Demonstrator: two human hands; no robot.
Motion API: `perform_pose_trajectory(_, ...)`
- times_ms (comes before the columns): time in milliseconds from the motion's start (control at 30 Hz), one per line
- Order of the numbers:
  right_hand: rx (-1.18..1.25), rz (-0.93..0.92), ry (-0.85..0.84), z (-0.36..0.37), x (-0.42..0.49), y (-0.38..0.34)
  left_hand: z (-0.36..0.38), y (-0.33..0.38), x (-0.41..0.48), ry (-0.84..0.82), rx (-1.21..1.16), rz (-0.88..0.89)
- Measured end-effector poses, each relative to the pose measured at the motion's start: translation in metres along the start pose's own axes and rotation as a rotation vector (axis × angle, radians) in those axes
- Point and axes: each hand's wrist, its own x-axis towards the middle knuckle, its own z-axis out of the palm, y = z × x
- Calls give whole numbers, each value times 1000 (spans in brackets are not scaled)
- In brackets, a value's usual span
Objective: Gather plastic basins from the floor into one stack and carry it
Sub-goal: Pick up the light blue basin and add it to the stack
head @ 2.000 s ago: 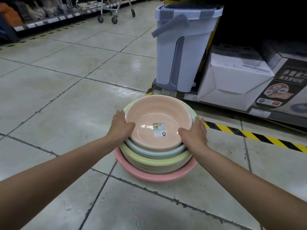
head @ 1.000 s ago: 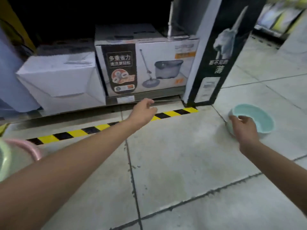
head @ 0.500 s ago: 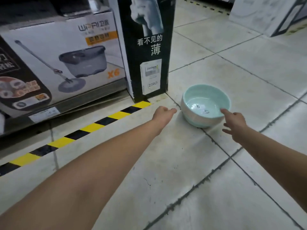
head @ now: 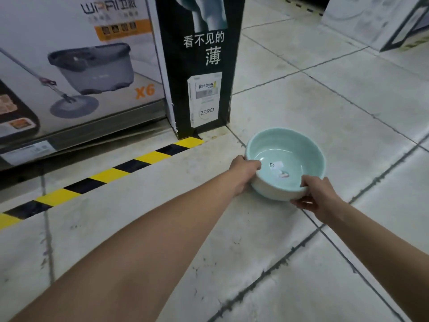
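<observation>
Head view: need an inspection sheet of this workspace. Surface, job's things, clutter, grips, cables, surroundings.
Surface: pale tiled floor, scuffed, with dark grout lines; yellow-black hazard tape runs across it.
Job's things: one teal basin, upright, stickers inside. Cannot tell whether it has left the floor. No stack in view.
Clutter: nothing seen.
Grips: left grip holds the basin's near-left rim, thumb over the rim. Right grip holds its near-right rim, fingers under the wall.
Cables: nothing seen.
Surroundings: mop-bucket carton at left; tall black carton behind the basin, apart from it; white cartons far right.
</observation>
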Motion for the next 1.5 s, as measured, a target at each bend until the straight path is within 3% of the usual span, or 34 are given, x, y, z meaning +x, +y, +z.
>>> perform_pose_trajectory(233, -120, -186, -169, 64, -78, 12, -107, -23, -62, 153, 85, 179)
perform_pose_trajectory(400, -212, -298, -409, 147, -163, 25, -209, -40, -148, 425, 55, 242)
perform_pose_trajectory(533, -256, -294, -587, 215, -231, 42, -288, -54, -229, 623, 23, 212)
perform_pose_trajectory(700, -366, -420, -840, 301, -346, 52, -389, -67, -352, 886, 3, 215)
perform_pose_trajectory(1000, -451, -657, -1084, 416, -562, 55, -518, -80, -561, 1254, -70, 269)
perform_pose_trajectory(1267, -569, -706, -1200, 471, -670, 109, -585, -148, -649, 1312, -159, 216)
perform_pose_trajectory(1500, -661, -687, -1137, 486, -704, 156, -630, -194, -675, 1281, -123, 151)
